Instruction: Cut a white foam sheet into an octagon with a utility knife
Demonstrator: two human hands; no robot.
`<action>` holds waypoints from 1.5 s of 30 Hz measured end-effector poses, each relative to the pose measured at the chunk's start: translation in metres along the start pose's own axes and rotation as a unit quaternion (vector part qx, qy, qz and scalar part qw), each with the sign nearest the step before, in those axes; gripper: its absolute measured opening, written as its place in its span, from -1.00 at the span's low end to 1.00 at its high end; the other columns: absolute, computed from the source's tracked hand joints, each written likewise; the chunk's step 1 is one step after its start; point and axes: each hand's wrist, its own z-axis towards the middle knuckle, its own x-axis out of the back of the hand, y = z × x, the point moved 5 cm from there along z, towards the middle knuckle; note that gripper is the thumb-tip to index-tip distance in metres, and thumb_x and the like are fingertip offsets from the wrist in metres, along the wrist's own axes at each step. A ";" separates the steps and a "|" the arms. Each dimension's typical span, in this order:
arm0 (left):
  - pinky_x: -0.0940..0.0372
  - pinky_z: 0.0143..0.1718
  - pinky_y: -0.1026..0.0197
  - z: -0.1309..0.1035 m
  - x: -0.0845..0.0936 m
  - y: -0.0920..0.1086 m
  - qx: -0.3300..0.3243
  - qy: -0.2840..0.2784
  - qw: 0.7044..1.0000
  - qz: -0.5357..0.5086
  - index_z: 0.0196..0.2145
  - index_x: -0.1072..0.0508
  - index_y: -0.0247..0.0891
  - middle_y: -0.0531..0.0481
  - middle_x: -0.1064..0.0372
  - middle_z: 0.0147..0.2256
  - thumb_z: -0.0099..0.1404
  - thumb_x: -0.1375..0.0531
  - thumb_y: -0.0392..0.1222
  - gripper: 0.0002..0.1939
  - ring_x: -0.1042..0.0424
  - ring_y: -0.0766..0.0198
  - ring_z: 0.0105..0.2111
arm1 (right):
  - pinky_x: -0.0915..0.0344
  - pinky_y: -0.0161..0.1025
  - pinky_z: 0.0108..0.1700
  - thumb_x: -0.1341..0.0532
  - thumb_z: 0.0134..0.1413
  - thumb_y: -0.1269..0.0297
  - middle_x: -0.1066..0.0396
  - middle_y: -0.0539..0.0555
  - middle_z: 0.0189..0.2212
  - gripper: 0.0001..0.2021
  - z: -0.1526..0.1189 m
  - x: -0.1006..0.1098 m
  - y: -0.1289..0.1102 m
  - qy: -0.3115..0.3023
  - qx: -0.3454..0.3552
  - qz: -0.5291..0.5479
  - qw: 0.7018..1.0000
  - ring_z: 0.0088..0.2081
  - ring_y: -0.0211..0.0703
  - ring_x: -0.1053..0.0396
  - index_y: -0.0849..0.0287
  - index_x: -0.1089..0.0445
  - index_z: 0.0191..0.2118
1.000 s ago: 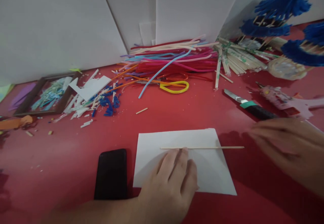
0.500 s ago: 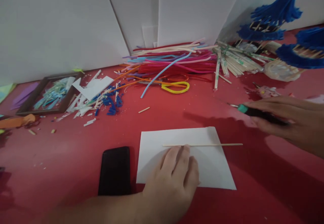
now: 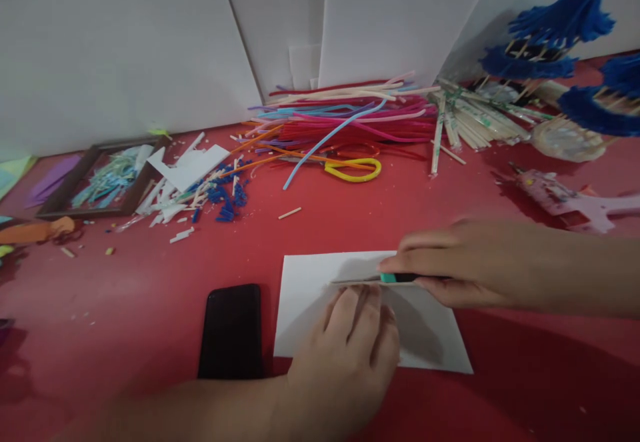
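Observation:
A white sheet (image 3: pixel 310 269) lies on the red table with a thin wooden stick (image 3: pixel 350 282) across it. My left hand (image 3: pixel 350 355) rests on the sheet, its bent fingertips pressing on the stick. My right hand (image 3: pixel 450 262) is closed round a cutter with a green and black handle (image 3: pixel 389 277), held flat over the right part of the stick. The cutter's thin tip points left, just above my left fingertips. Part of the stick is hidden by the cutter and my right hand.
Left of the sheet lies a black phone (image 3: pixel 231 329). Behind are yellow scissors (image 3: pixel 355 170), colourful pipe cleaners (image 3: pixel 350 119), wrapped sticks (image 3: pixel 470 122) and a brown frame (image 3: pixel 80 182). A pink glue gun (image 3: pixel 575 199) and blue fringed models (image 3: pixel 560 22) are at right.
My right hand has moved left with the cutter, from beside the sheet to over the stick, uncovering the glue gun. My left hand holds the same place on the sheet. The view has shifted slightly.

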 end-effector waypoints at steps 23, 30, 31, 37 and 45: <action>-0.46 -0.01 0.05 0.000 0.000 0.002 0.004 0.009 1.000 0.011 -0.04 -0.53 -0.37 -0.20 -0.58 -0.01 0.45 -0.17 -0.30 -0.80 -0.56 0.02 -0.04 | -0.21 -0.31 -0.44 -0.04 0.48 0.11 -0.51 0.02 -0.28 -0.64 0.017 0.001 0.002 -0.074 0.019 0.051 0.996 -0.42 -0.23 -0.46 -0.01 -0.45 0.20; -0.45 0.00 0.04 0.001 0.000 0.002 0.011 0.004 1.000 0.004 -0.04 -0.53 -0.39 -0.20 -0.58 -0.01 0.45 -0.15 -0.30 -0.79 -0.56 0.01 -0.04 | -0.20 -0.28 -0.45 -0.11 0.42 0.16 -0.54 0.04 -0.27 -0.66 0.014 0.005 0.003 -0.068 0.024 0.048 0.996 -0.46 -0.21 -0.43 -0.03 -0.50 0.16; -0.45 0.00 0.04 0.001 0.000 0.002 0.011 0.005 1.000 0.004 -0.04 -0.53 -0.39 -0.20 -0.58 -0.01 0.45 -0.15 -0.30 -0.79 -0.56 0.01 -0.05 | -0.19 -0.28 -0.46 -0.11 0.42 0.16 -0.54 0.04 -0.27 -0.66 0.014 0.005 0.003 -0.070 0.022 0.046 0.996 -0.47 -0.22 -0.43 -0.03 -0.49 0.17; -0.44 0.02 0.04 0.000 -0.001 0.002 0.008 0.001 1.000 0.009 -0.03 -0.53 -0.38 -0.21 -0.58 0.00 0.45 -0.15 -0.31 -0.79 -0.55 0.01 -0.02 | -0.24 -0.26 -0.45 -0.03 0.46 0.19 -0.55 0.08 -0.24 -0.64 0.008 0.006 0.000 -0.093 0.034 -0.001 0.995 -0.41 -0.16 -0.50 0.04 -0.48 0.16; -0.42 0.00 0.04 -0.002 0.000 0.004 0.014 0.016 1.000 0.016 -0.04 -0.53 -0.38 -0.20 -0.58 -0.02 0.44 -0.14 -0.32 -0.79 -0.55 0.00 -0.03 | -0.32 -0.24 -0.37 -0.09 0.40 0.19 -0.57 0.03 -0.22 -0.64 -0.006 0.013 0.007 -0.094 0.003 -0.005 0.996 -0.40 -0.17 -0.48 -0.10 -0.50 0.17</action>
